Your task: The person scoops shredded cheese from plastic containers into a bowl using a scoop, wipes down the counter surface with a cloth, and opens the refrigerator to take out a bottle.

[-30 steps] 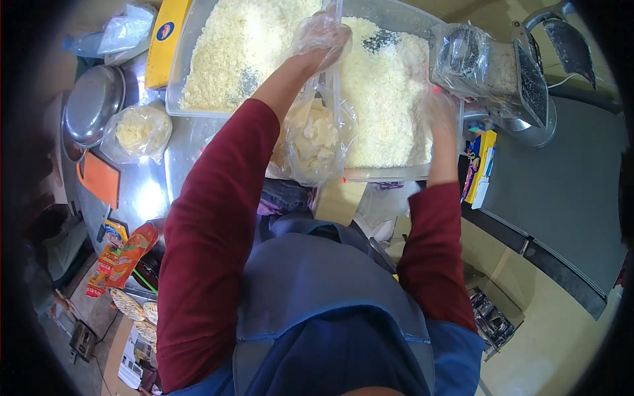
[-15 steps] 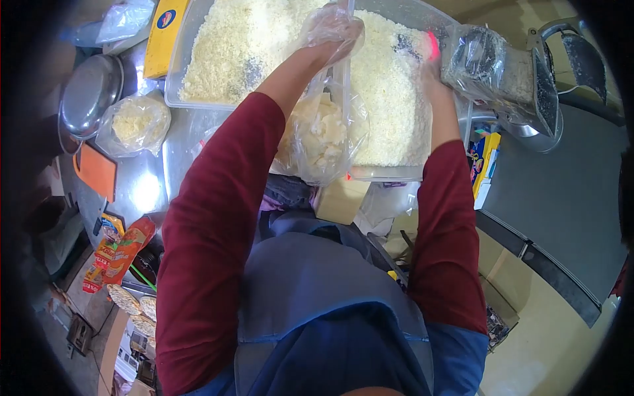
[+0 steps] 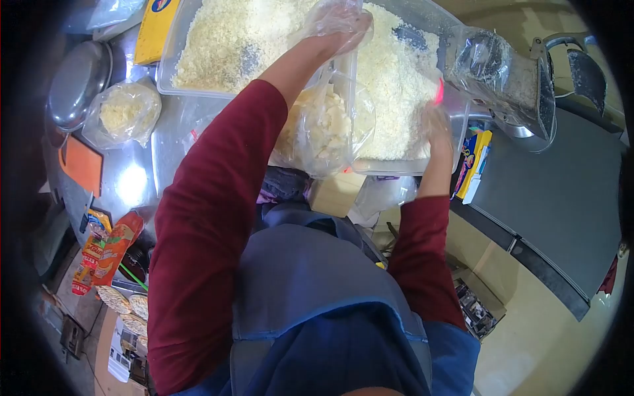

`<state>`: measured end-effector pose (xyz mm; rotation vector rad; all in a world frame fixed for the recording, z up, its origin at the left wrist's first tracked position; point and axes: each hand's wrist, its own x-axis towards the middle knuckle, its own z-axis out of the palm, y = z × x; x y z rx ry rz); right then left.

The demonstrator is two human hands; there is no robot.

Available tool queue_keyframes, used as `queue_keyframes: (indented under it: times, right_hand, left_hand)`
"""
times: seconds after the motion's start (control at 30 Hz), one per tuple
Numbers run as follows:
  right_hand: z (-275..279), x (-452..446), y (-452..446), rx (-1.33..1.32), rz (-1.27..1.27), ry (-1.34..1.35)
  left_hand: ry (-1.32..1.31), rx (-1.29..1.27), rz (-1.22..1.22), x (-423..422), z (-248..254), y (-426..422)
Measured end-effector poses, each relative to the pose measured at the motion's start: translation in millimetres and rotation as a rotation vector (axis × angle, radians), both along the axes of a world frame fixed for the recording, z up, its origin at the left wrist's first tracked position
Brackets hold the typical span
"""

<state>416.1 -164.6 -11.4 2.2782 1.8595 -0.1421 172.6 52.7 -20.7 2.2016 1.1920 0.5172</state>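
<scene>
Silver metal showed at the far left, where a domed vessel [image 3: 80,86] sat on a shiny desk [image 3: 135,185]. Below it lay an orange board [image 3: 82,168] and, lower, some bright packets [image 3: 115,247]. Just to the right was a clear bag of pale shreds [image 3: 123,113], with a yellow box [image 3: 155,36] above it.

Next came the left tub [image 3: 166,78], clear plastic, spread with white shreds [image 3: 224,46] that thinned to a dark bare patch. The left hand [image 3: 340,30], wrapped in clear plastic, was over the place where the two tubs met; whether its fingers gripped anything could not be told. Beneath it, a clear bag of pale chunks [image 3: 327,132] hung against the tubs' near side.

The right tub [image 3: 389,167] held another bed of white shreds [image 3: 389,92]. At its right end was the right hand [image 3: 436,125], blurred and low among the shreds, just below a pinkish-red piece [image 3: 439,91]; how wide its fingers stood could not be made out. The step in hand looked like gathering or levelling shreds, and any further stroke called for a light touch near the wall.

Farther right stood a plastic-draped machine [image 3: 495,72].
</scene>
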Motion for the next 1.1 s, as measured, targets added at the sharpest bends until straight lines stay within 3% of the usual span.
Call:
queue_keyframes:
  times: [0.03, 0.13, 0.2, 0.23, 0.3, 0.37, 0.43, 0.53, 0.63, 0.7, 0.93, 1.0, 1.07, 1.1]
  right_hand:
    - [-0.8, -5.8, 2.3, 0.001, 0.003, 0.003]
    - [8.7, -33.2, 7.3, 0.203, -0.399, 0.289]
    - [12.9, -43.9, 4.4, 0.323, -0.672, 0.470]
    - [7.9, -20.6, -1.5, 0.316, -0.669, 0.468]
    - [-11.9, 48.2, -10.5, -0.159, 0.089, -0.210]
    - [-19.6, 51.7, 32.8, -0.314, 0.041, -0.010]
    - [-31.0, 41.1, 66.8, -0.101, -0.385, 0.237]
    - [5.8, 0.2, 74.2, -0.095, -0.420, 0.242]
    - [42.4, -34.0, 73.2, -0.093, -0.469, 0.240]
    - [43.4, -39.8, 69.0, -0.089, -0.451, 0.269]
    - [45.4, -43.4, 59.0, 0.013, -0.328, 0.468]
    - [52.6, -41.6, 50.5, 0.046, -0.301, 0.516]
    - [91.7, -49.9, 9.3, 0.086, -0.323, 0.498]
    - [93.2, -45.5, -5.8, 0.030, -0.416, 0.282]
  left_hand:
    - [0.003, 0.001, 0.003, -0.7, -1.0, 0.6]
    - [0.035, 0.072, -0.030, -2.5, 0.9, 0.8]
    - [-0.020, -0.032, -0.035, -6.5, 9.0, -3.2]
    - [-0.022, -0.038, -0.030, -4.7, 4.0, -3.2]
    - [-0.073, 0.097, 0.032, 1.4, -7.2, -1.3]
    - [-0.027, 0.079, -0.014, -0.1, -0.6, 1.8]
    - [0.023, 0.058, -0.059, 0.1, -0.6, 1.5]
    - [-0.080, 0.062, 0.019, 2.2, -7.7, 1.9]
    - [-0.039, 0.099, -0.084, -0.6, -10.1, 4.4]
    - [-0.126, -0.019, -0.046, 0.9, -7.6, 0.4]
    - [0.030, 0.108, -0.106, -0.5, -4.3, 4.9]
    - [-0.207, -0.006, 0.089, -3.7, 0.4, -0.9]
    - [-0.215, -0.002, 0.088, -3.3, -4.2, 0.2]
    - [-0.224, 0.001, 0.096, -3.3, -5.4, 0.5]
